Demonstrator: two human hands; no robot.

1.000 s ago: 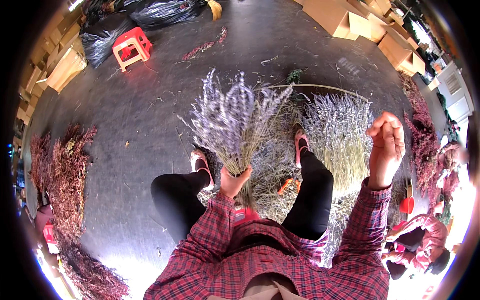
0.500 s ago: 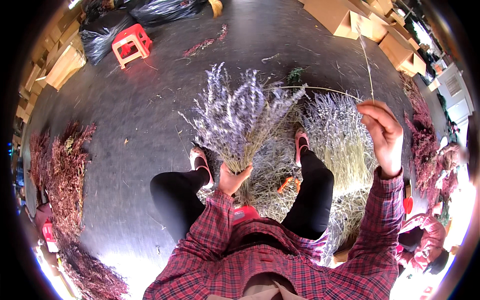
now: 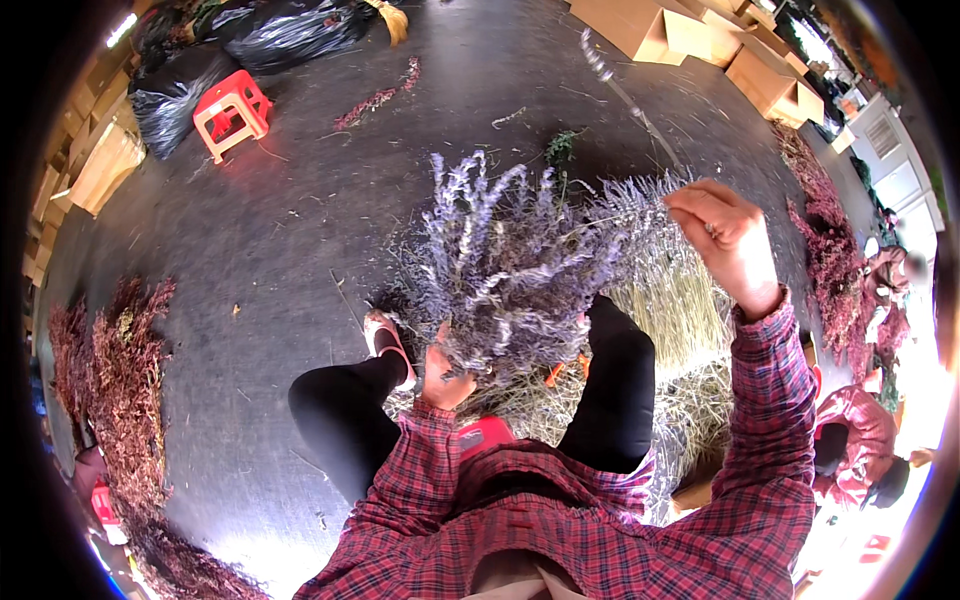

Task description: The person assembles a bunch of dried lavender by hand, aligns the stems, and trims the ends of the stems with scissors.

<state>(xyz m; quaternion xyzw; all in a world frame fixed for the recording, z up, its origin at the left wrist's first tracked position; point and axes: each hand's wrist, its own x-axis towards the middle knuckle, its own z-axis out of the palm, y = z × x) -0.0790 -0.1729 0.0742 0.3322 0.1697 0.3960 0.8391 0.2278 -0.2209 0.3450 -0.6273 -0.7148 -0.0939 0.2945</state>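
A bunch of dried lavender (image 3: 510, 270) is gripped low by my left hand (image 3: 443, 378), its purple heads fanned toward me and hiding most of the stems. Up to the right, my right hand (image 3: 730, 240) is closed in a pinch on a thin lavender stem. A lavender sprig (image 3: 630, 105) stretches from near those fingertips toward the far side, blurred at the stem. Below my right hand lies a stack of lavender (image 3: 670, 320), heads pointing away. An orange-handled tool (image 3: 556, 374) is partly covered by the bunch.
A red stool (image 3: 232, 115) stands far left by black plastic bags (image 3: 180, 95) and a broom (image 3: 390, 20). Cardboard boxes (image 3: 650, 30) are at the far right. Dark red dried flowers lie left (image 3: 128, 390) and right (image 3: 825, 220). Another person (image 3: 860, 440) bends at the lower right.
The bunch has tipped from upright toward me, its heads spreading over the stems. My right hand has moved slightly left and nearer, and the sprig now leans away to the left.
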